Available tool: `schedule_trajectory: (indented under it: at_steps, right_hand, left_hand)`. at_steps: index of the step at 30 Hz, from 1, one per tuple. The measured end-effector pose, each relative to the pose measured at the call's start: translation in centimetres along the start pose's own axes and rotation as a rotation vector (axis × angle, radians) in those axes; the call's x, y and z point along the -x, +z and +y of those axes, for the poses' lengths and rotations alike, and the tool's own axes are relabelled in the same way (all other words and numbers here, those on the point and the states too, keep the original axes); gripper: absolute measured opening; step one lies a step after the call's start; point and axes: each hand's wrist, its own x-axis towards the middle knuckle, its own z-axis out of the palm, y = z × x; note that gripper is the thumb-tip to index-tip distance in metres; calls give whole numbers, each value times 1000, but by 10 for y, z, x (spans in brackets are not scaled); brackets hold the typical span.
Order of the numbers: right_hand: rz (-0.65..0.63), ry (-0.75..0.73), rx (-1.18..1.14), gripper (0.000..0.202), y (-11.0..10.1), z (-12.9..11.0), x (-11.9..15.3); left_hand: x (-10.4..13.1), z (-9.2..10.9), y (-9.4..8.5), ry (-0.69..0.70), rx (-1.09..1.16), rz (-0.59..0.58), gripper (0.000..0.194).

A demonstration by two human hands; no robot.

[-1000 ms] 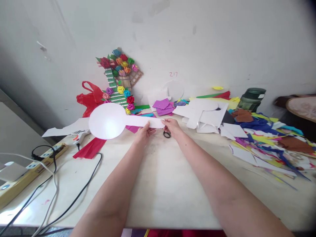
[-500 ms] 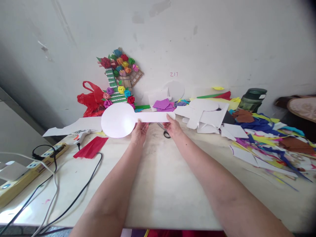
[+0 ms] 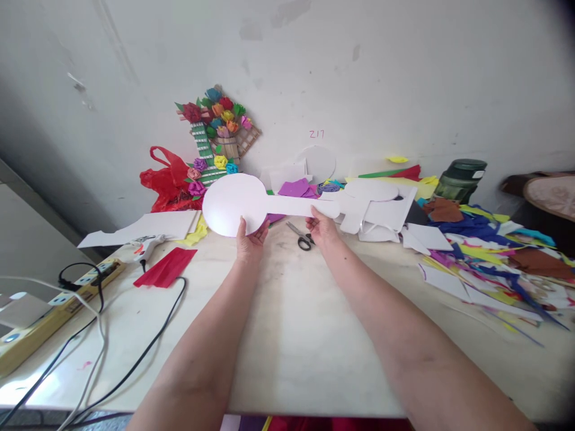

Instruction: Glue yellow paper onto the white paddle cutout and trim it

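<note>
Between my hands, above the table, is a white paddle-shaped cutout [image 3: 234, 205] with a round body on the left and a long strip on the right. My left hand [image 3: 251, 239] grips the lower edge of the round part, thumb in front and fingers behind. My right hand [image 3: 321, 226] pinches the strip near its right end, thumb on the front face. Just below the strip, a pair of scissors [image 3: 304, 242] with black handles lies on the table close to my right hand. The strip's right end overlaps other white pieces in my view.
Left are a glue gun [image 3: 147, 246], red crepe paper [image 3: 166, 267], a power strip [image 3: 63, 305] and cords. A flower decoration [image 3: 220, 129] and red plastic bag [image 3: 164, 179] stand behind. White cutouts [image 3: 372, 206], colourful scraps [image 3: 494, 251] and a green bottle [image 3: 460, 179] are right.
The cutout has moved right and slightly up. My left hand has shifted from the strip to the round part's lower edge. More of the scissors shows now.
</note>
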Motion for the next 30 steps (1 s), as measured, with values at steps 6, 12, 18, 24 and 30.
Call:
schedule_trajectory:
  at_steps: [6, 12, 18, 24, 30]
  right_hand:
    - [6, -13, -26, 13, -1, -3, -1]
    - [-113, -4, -27, 10, 8, -1, 7]
    - [-1, -86, 87, 8, 4, -11, -1]
    - [84, -141, 186, 8, -4, -19, -9]
    - [-98, -153, 359, 12, 8, -6, 4]
  left_hand:
    - [-11, 0, -5, 107, 15, 170, 45]
    - [-3, -11, 5, 15, -32, 86, 45]
    - [-2, -1, 2, 104, 56, 135, 48]
    - [-14, 6, -11, 148, -25, 176, 47]
    - [-8, -10, 6, 35, -32, 231, 46]
